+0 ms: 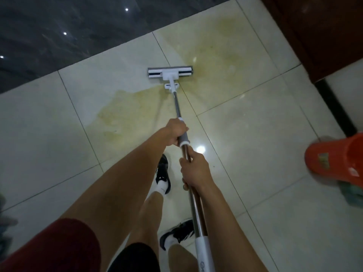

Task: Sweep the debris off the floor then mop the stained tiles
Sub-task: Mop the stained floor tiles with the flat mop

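While the left hand (176, 132) gripped the grey sleeve and the right hand (194, 170) held the shaft nearer, the mop (170, 72) looked light and stiff — its head lay far out on the slick, yellow-stained tiles (216, 55).

floor tiles (245, 154): pale, glazed and glossy, mirroring a light; a yellowish stain (214, 61) dulls the sheen in patches. mop head (170, 72): white smooth plastic bracket with a grey spongy strip. mop handle (177, 106): polished metal, with a matt grey grip sleeve and a white plastic lower section. bucket (337, 161): orange glossy plastic. wall base (49, 36): dark polished stone. sleeve (59, 250): matt red cloth.
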`<state>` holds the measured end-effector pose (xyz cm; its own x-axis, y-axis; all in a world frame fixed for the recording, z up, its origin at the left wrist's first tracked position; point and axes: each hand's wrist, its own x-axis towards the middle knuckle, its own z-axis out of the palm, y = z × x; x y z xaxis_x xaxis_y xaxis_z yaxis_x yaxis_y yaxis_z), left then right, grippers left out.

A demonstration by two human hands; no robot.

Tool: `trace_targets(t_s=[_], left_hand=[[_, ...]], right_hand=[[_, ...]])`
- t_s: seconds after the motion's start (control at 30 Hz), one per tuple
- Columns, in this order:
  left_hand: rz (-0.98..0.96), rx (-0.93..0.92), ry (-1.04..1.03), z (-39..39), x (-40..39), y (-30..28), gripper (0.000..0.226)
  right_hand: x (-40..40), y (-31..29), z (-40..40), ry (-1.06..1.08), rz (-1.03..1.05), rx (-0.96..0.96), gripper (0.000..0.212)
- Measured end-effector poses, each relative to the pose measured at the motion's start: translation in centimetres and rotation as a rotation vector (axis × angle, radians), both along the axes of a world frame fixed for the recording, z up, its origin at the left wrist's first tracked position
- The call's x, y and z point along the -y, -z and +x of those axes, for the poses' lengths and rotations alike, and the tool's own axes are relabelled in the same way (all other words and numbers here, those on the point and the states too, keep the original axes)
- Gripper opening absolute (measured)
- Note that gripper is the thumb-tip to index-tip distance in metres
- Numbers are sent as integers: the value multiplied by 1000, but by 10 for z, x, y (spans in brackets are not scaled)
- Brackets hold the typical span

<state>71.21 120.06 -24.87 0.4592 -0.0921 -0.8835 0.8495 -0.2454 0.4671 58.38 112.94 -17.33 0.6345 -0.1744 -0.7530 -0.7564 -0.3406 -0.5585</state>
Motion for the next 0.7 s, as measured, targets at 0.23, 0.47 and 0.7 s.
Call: trace_targets(t_s=[0.23, 0.47, 0.7], left_hand=[[1, -30, -80, -75, 30, 3, 17], [-1, 58, -147, -13, 40, 9, 32], [16, 53, -157, 86, 44, 13, 27]], right_hand=[[26, -20, -73, 39, 6, -3, 27], [37, -2, -3, 12, -50, 39, 21], [42, 7, 95, 35, -12, 37, 28]])
